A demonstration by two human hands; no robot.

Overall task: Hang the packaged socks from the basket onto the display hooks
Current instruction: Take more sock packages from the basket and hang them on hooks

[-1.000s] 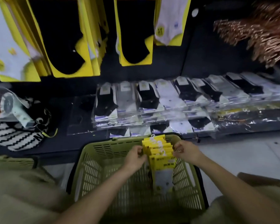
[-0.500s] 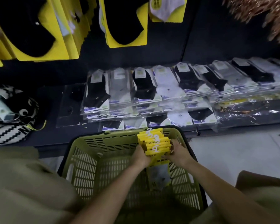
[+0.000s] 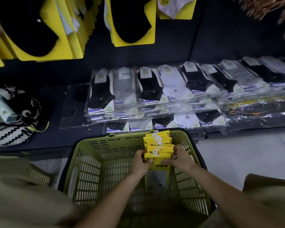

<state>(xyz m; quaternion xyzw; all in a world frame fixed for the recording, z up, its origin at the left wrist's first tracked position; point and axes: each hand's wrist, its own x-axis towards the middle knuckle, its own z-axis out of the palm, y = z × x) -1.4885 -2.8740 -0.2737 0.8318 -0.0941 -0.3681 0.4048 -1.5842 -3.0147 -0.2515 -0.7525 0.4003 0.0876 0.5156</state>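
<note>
Left hand (image 3: 141, 163), right hand (image 3: 182, 159), fingers (image 3: 167, 160) curled.

Dim light. Low dark shelf (image 3: 59, 139) spans the view; dark back panel (image 3: 234, 35) rises behind it, split by a vertical seam (image 3: 193, 30); pale floor (image 3: 247, 155) in front of it.

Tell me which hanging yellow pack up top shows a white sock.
The rightmost hanging pack, at the top edge; its neighbour and the far-left front pack show black socks.
</note>
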